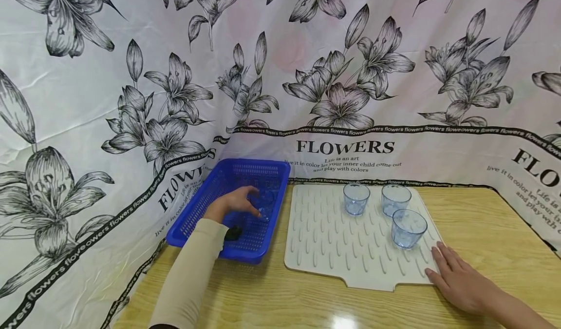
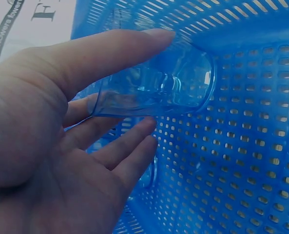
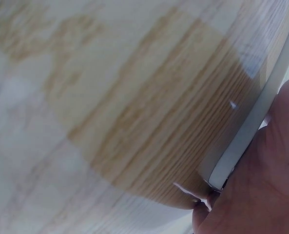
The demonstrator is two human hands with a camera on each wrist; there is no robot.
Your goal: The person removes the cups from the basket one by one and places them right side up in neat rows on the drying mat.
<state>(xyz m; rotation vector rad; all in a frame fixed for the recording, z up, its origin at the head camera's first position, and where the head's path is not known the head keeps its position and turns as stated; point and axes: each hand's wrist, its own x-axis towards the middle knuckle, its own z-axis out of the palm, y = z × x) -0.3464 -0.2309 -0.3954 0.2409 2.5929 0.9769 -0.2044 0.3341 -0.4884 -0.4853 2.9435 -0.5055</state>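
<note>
Inside the blue plastic basket, my left hand holds a clear bluish glass. The thumb lies along the glass's near side, and the fingers reach round behind and below it. The glass lies tipped on its side in the left wrist view. Part of another glass shows below, behind the fingertips. My right hand rests at the right edge of a white ridged drying mat, its fingers extended onto the rim. Closest to that hand is a glass standing on the mat.
Two more glasses, one at the middle back and one to its right, stand on the mat. Basket and mat sit side by side on a wood-grain table. A flower-printed cloth hangs behind and along the left side.
</note>
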